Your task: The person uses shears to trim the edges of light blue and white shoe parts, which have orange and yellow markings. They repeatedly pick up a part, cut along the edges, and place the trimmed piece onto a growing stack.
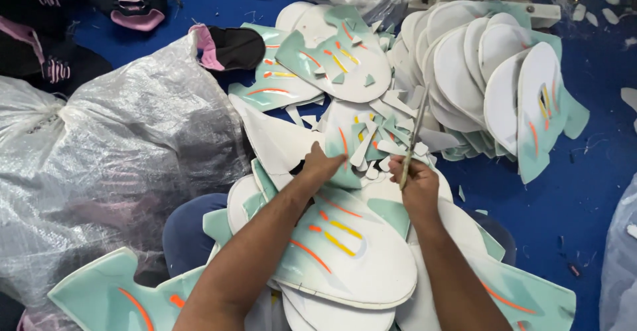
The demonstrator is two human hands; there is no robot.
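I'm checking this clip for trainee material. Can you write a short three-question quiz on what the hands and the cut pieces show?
1. True or false: the right hand holds scissors.
2. What does the left hand grip? A) the plastic bag B) a mint and white cut piece C) a black shoe upper
3. Fill in: the neat stack of white pieces lies on the ____ floor.

Key: 1 true; 2 B; 3 blue.
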